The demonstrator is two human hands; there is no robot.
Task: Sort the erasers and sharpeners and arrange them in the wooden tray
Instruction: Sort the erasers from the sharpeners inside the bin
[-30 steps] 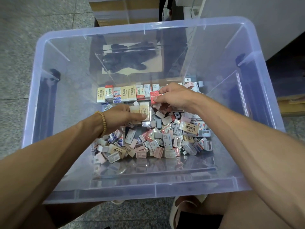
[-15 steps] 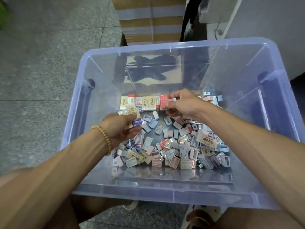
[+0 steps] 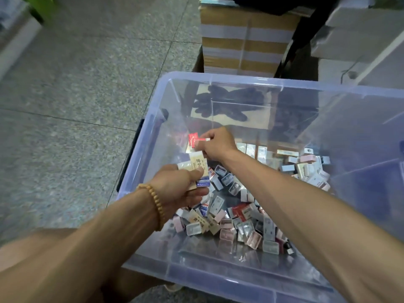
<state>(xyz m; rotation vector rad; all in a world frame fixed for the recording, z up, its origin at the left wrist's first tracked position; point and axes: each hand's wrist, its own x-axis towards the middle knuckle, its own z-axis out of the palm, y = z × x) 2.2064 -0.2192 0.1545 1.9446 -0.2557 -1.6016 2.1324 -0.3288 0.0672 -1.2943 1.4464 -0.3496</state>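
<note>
A clear plastic bin (image 3: pixel 240 80) holds a loose heap of small erasers and sharpeners (image 3: pixel 236 217). My left hand (image 3: pixel 179 186), with a bead bracelet at the wrist, grips a few wrapped erasers; a cream one (image 3: pixel 197 161) sticks up above my thumb. Farther back, my right hand (image 3: pixel 216 144) pinches a red-wrapped eraser (image 3: pixel 193 139) near the bin's far left side. A row of upright erasers (image 3: pixel 255 150) stands along the back, partly hidden by my right hand. No wooden tray is in view.
The bin sits on a grey speckled tile floor (image 3: pixel 76 106). Stacked cardboard boxes (image 3: pixel 247 38) stand behind it, white boxes (image 3: pixel 360 29) at the upper right. Dark gloves (image 3: pixel 227 103) show through the bin's far wall. My knees are below the bin's near edge.
The view has swung left, so the bin now sits to the right. My right hand has carried the red eraser left past the row's end. My left hand has lifted with its erasers.
</note>
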